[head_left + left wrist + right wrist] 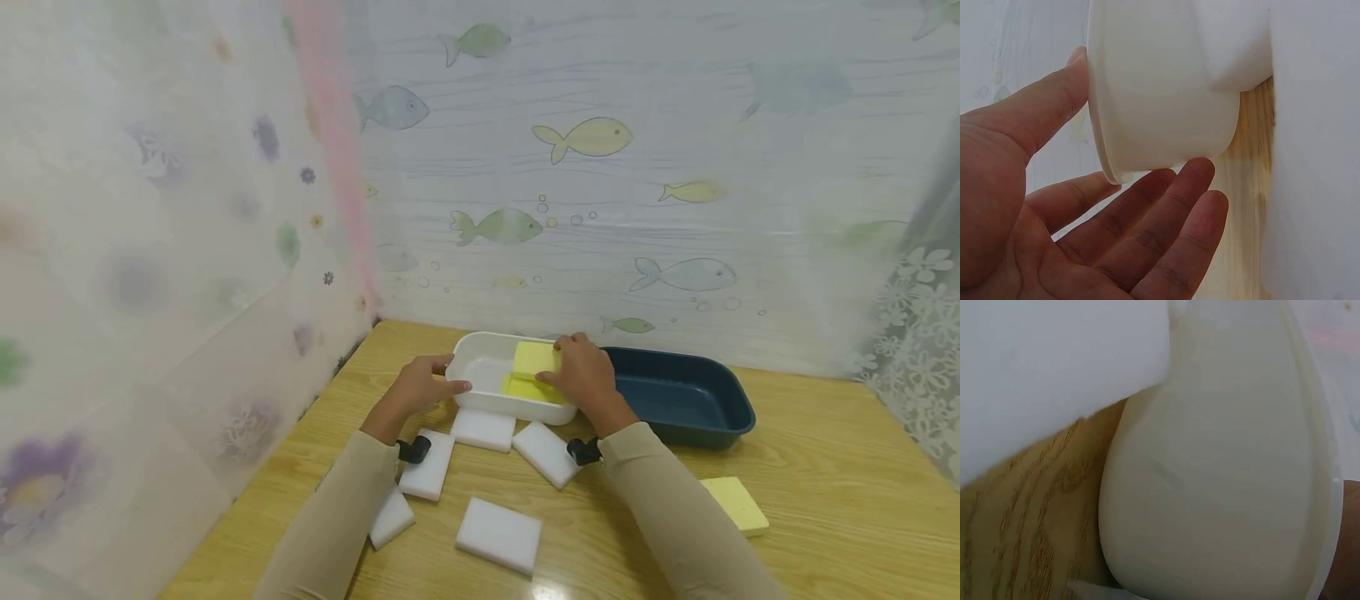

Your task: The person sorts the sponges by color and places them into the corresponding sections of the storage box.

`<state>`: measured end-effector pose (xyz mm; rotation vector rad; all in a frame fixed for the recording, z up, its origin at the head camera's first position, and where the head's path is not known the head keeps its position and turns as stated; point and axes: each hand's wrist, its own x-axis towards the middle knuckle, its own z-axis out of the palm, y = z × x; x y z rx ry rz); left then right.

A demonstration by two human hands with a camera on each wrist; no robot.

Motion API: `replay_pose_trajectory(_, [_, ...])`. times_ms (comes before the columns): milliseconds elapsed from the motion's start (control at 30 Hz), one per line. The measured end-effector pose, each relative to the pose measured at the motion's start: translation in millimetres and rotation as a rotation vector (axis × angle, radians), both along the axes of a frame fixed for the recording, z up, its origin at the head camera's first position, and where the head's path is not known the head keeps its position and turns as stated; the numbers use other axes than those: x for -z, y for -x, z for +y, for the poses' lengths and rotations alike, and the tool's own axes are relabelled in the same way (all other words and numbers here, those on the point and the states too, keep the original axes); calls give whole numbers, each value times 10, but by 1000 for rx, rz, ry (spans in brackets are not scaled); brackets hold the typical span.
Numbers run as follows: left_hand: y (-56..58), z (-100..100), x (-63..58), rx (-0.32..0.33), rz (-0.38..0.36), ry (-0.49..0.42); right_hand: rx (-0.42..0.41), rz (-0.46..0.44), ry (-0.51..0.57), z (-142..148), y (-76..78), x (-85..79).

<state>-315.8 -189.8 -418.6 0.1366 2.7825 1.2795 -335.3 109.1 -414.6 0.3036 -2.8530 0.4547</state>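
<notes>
A white plastic tub (468, 406) stands at the back of the table. My left hand (416, 387) holds its left end, with the thumb at the rim and the fingers along the outer wall, as the left wrist view shows. With my right hand (588, 375) I grip a pale yellow sponge block (534, 358) at the tub's right side. Under it another yellow sponge (525, 388) lies inside the tub. In the right wrist view the tub's outer wall (1210, 487) hides nearly all of the right hand.
Against the white tub's right side stands a dark blue tub (705, 429). Several white sponge blocks lie in front, one (498, 535) nearest me and another (483, 428) by the white tub. A yellow sponge block (738, 504) lies beyond my right sleeve. Patterned curtains hang behind and left.
</notes>
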Motion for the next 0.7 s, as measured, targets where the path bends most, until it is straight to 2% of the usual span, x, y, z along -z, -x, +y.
replay_pose_trajectory(233, [2,-5,-10,-6,-2,17,2,-43,-33,9,-33,-30])
replay_pose_trajectory(700, [-4,21,-7,-22,-9,15,-17,-44,14,185,-112,-90])
